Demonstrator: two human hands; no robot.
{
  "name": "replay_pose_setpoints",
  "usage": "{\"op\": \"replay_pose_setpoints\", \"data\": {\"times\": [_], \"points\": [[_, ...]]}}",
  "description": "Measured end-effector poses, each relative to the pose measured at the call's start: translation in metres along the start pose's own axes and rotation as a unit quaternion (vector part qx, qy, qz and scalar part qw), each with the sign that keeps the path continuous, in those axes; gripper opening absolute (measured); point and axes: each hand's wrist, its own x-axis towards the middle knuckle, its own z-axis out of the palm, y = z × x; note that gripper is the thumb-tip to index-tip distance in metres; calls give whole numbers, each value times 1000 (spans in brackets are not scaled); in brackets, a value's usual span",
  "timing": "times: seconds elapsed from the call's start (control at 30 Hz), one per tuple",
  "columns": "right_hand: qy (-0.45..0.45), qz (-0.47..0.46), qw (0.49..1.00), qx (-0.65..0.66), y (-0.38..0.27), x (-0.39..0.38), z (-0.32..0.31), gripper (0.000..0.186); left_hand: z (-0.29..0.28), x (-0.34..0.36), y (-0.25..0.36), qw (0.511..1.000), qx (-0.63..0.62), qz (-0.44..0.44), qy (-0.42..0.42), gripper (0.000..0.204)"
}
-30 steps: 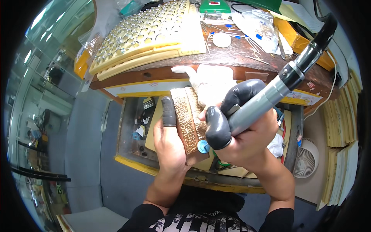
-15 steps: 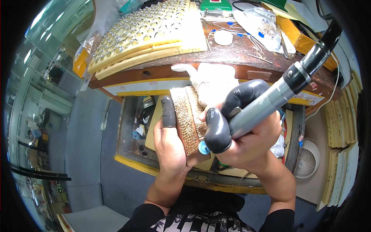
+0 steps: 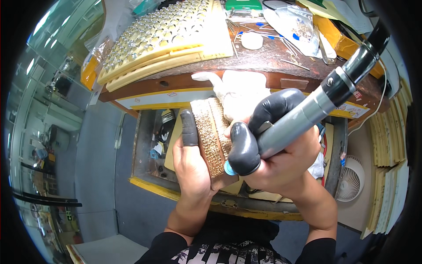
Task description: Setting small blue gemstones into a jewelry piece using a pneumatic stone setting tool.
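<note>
The left hand is curled around a brown block bearing two gold textured strips; its thumb, in a black finger cot, presses along the left side, seemingly to brace the piece, while its other fingers are mostly hidden. The right hand is closed around a grey rotary handpiece in a pen-like grip, its thumb and forefinger in black cots, probably for grip or protection. The handpiece slants so that a small blue disc sits at the block's lower right; whether they touch, I cannot tell. A white cloth bundle lies just beyond the strips, against the bench edge. Beneath the hands is a cluttered drawer, perhaps placed to catch debris. On the workbench, silver rings sit in rows on cream boards, apparently for order, left of loose metal rods.
</note>
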Motion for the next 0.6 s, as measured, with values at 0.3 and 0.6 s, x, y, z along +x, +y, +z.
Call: {"op": "replay_pose_setpoints", "data": {"times": [0.3, 0.6], "points": [[-9, 17, 1000, 4, -2, 1, -1, 16, 1, 1, 0, 1000, -21, 3, -15, 50], [1, -2, 1000, -6, 0, 0, 0, 17, 2, 1, -2, 1000, -21, 15, -12, 50]]}}
